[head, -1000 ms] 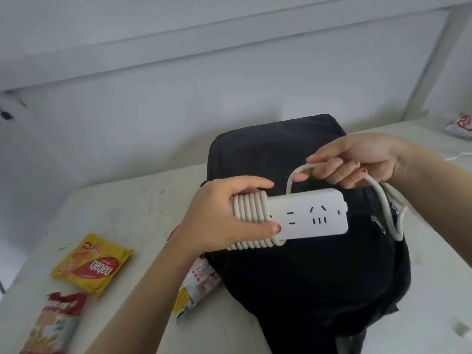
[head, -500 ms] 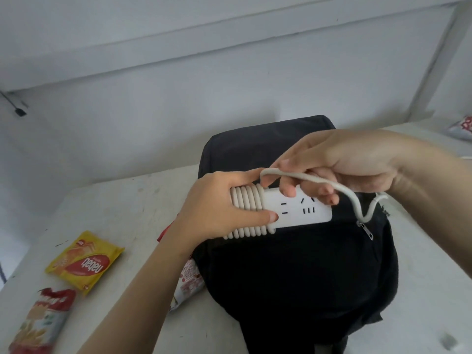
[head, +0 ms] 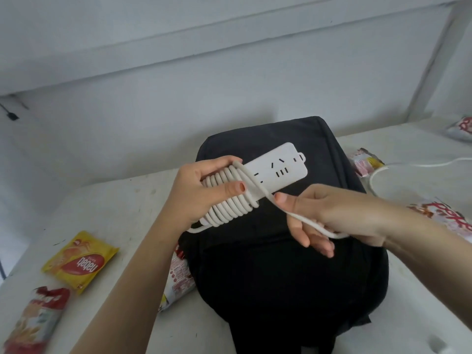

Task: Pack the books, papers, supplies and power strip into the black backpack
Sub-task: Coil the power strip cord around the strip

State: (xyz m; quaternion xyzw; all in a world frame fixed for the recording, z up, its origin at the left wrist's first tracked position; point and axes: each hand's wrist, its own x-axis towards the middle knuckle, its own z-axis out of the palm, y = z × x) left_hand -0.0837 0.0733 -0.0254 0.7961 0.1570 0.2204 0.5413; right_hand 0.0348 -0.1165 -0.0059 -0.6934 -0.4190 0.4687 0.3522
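White walls and a pale, scuffed table (head: pixel 115 208) make up the setting, and a black backpack (head: pixel 281 277) is laid on the table; whether its zip is open cannot be told. Just above the pack, the power strip (head: pixel 278 169) is held clear of the fabric, tilted with its socket end up and away. Its near end is gripped by the left hand (head: pixel 201 192), with the fingers curled behind and the thumb pressed onto the coils of cord (head: pixel 229 200) wound round the body. The free run of cord is pinched under the thumb of the right hand (head: pixel 332 213) and laid across its loosely bent fingers.

The strip is judged to be light, rigid and smooth-sided, so it is best clamped over the coils, where the ribbed cord gives purchase. The cord looks thick and springy; the turns are likely to loosen if tension is dropped, so the tail should be kept taut until it is tucked. Snack packets, among them a yellow packet (head: pixel 79 261), are scattered round the pack.
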